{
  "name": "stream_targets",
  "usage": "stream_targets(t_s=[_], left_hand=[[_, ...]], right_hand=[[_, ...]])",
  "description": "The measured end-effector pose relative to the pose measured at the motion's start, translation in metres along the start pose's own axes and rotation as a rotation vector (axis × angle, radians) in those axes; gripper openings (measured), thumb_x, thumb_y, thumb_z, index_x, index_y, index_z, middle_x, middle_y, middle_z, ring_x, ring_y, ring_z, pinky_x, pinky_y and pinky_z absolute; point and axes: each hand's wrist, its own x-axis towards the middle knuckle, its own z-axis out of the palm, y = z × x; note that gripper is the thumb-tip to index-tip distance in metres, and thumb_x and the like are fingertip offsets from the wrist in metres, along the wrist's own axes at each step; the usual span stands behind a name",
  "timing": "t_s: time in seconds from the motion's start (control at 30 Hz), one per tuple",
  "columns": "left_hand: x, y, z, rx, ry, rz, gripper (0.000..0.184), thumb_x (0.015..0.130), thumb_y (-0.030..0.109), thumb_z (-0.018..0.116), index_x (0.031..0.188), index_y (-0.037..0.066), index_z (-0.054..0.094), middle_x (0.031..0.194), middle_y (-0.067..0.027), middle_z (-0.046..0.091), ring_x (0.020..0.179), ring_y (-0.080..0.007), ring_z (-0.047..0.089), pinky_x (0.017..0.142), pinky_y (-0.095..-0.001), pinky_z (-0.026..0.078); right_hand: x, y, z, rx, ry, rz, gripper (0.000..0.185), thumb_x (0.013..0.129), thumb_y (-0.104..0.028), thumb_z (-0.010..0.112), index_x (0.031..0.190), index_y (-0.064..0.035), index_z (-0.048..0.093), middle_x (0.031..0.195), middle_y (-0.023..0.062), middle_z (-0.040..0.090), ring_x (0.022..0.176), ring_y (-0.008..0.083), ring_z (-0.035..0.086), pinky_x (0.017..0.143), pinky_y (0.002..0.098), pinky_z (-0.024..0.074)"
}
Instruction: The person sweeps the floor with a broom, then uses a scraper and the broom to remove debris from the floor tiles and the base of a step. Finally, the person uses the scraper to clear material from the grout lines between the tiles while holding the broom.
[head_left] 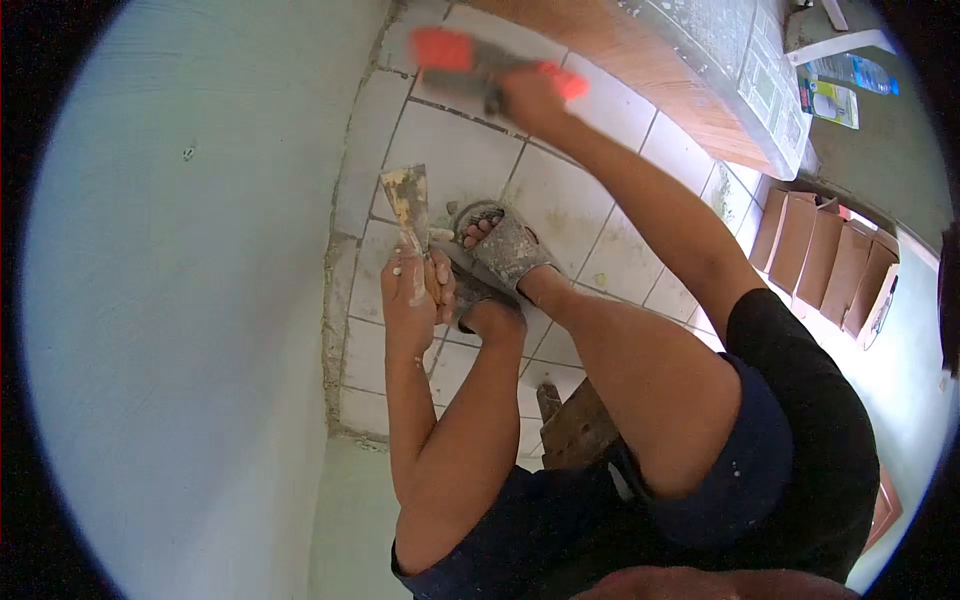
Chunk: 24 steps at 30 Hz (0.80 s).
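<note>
My left hand [415,290] is closed around the handle of a putty knife [405,195], resting by my left knee. The knife's blade points away from me and carries dried, yellowish filler. Whitish smears mark the fingers and wrist. My right hand [532,98] reaches far forward, gripping a grey and bright red tool [470,60]. Motion smears that tool, so its exact kind cannot be made out. It is above the floor tiles, its far red end near the foot of the pale green wall [190,280].
White floor tiles [450,150] with dirty joints meet the wall along a rough edge. A wooden stool [578,425] is beneath me. To the right are a tiled counter [740,60], cardboard boxes [825,255] and a plastic bottle [868,72]. My sandalled feet [505,250] stand between the hands.
</note>
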Motion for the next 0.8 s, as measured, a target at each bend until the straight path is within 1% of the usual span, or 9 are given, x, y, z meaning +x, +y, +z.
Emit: stream_targets(t_s=[0.1, 0.17, 0.37, 0.43, 0.47, 0.53, 0.57, 0.63, 0.8], left_hand=[[0.006, 0.007, 0.004, 0.045, 0.104, 0.081, 0.047, 0.1, 0.05, 0.046, 0.079, 0.008, 0.052, 0.057, -0.0008, 0.047, 0.041, -0.0087, 0.04, 0.035, -0.0239, 0.029], [0.011, 0.017, 0.004, -0.01, 0.084, 0.033, 0.044, 0.102, 0.044, 0.044, 0.1, 0.002, 0.058, 0.064, -0.0017, 0.051, 0.045, -0.0097, 0.047, 0.037, -0.0233, 0.037], [0.02, 0.013, 0.009, 0.06, 0.11, 0.026, 0.045, 0.102, 0.043, 0.045, 0.111, 0.002, 0.059, 0.066, -0.0012, 0.052, 0.048, -0.0098, 0.049, 0.038, -0.0234, 0.037], [0.026, 0.01, 0.012, 0.105, 0.128, -0.029, 0.044, 0.102, 0.043, 0.045, 0.111, 0.002, 0.059, 0.066, -0.0014, 0.053, 0.048, -0.0101, 0.05, 0.038, -0.0237, 0.037], [0.031, 0.009, 0.016, 0.147, 0.138, -0.083, 0.044, 0.102, 0.042, 0.044, 0.111, 0.002, 0.059, 0.066, -0.0015, 0.053, 0.048, -0.0103, 0.05, 0.038, -0.0241, 0.037], [0.04, 0.011, 0.029, 0.172, 0.09, -0.108, 0.044, 0.102, 0.042, 0.043, 0.11, 0.002, 0.059, 0.066, -0.002, 0.054, 0.048, -0.0107, 0.05, 0.038, -0.0243, 0.036], [0.044, 0.011, 0.033, 0.202, 0.042, -0.134, 0.044, 0.103, 0.042, 0.042, 0.108, 0.001, 0.059, 0.066, -0.0026, 0.055, 0.048, -0.011, 0.051, 0.038, -0.0244, 0.036], [0.06, 0.011, 0.039, 0.205, -0.019, -0.181, 0.044, 0.103, 0.042, 0.042, 0.107, 0.002, 0.059, 0.067, -0.0038, 0.056, 0.048, -0.0113, 0.051, 0.039, -0.0245, 0.037], [0.096, -0.002, 0.056, 0.138, -0.075, -0.294, 0.045, 0.102, 0.045, 0.042, 0.103, 0.002, 0.058, 0.071, -0.0077, 0.061, 0.048, -0.0125, 0.052, 0.04, -0.0245, 0.038]], right_hand=[[-0.048, -0.054, 0.042, 0.005, -0.094, -0.224, 0.036, 0.076, -0.014, 0.067, 0.112, -0.0117, 0.066, 0.091, 0.0193, 0.065, 0.09, 0.0375, 0.065, 0.075, 0.0491, 0.0527], [-0.072, -0.094, 0.054, 0.034, -0.147, -0.371, 0.038, 0.074, -0.013, 0.067, 0.111, -0.0061, 0.065, 0.096, 0.0187, 0.063, 0.096, 0.0367, 0.062, 0.077, 0.0496, 0.0526], [-0.113, -0.129, 0.029, 0.362, 0.124, -0.502, 0.036, 0.076, -0.022, 0.07, 0.104, -0.001, 0.063, 0.095, 0.0212, 0.065, 0.091, 0.0384, 0.063, 0.079, 0.048, 0.0525], [-0.112, -0.113, -0.005, 0.436, -0.404, -0.142, 0.039, 0.077, -0.024, 0.073, 0.107, -0.0004, 0.066, 0.095, 0.0179, 0.067, 0.091, 0.0384, 0.064, 0.082, 0.0425, 0.0521], [-0.113, -0.103, -0.013, 0.435, -0.405, -0.144, 0.039, 0.077, -0.024, 0.073, 0.107, -0.0004, 0.066, 0.095, 0.0179, 0.067, 0.091, 0.0384, 0.064, 0.082, 0.0425, 0.0521], [-0.113, -0.089, -0.024, 0.412, -0.165, 0.273, 0.04, 0.085, -0.032, 0.07, 0.112, -0.0029, 0.066, 0.091, 0.0183, 0.069, 0.084, 0.0327, 0.066, 0.077, 0.0401, 0.0528], [-0.108, -0.087, -0.029, 0.421, -0.168, 0.275, 0.04, 0.085, -0.032, 0.07, 0.112, -0.0029, 0.066, 0.091, 0.0183, 0.069, 0.084, 0.0327, 0.066, 0.077, 0.0401, 0.0528], [-0.094, -0.079, -0.035, 1.419, -0.314, 0.867, 0.036, 0.094, -0.035, 0.063, 0.11, -0.0023, 0.065, 0.095, 0.0164, 0.069, 0.083, 0.025, 0.067, 0.074, 0.0385, 0.0534], [-0.058, -0.068, 0.017, 1.727, -0.197, 0.786, 0.029, 0.1, -0.025, 0.052, 0.108, 0.0025, 0.06, 0.097, 0.0168, 0.068, 0.083, 0.0221, 0.066, 0.071, 0.0392, 0.054]])
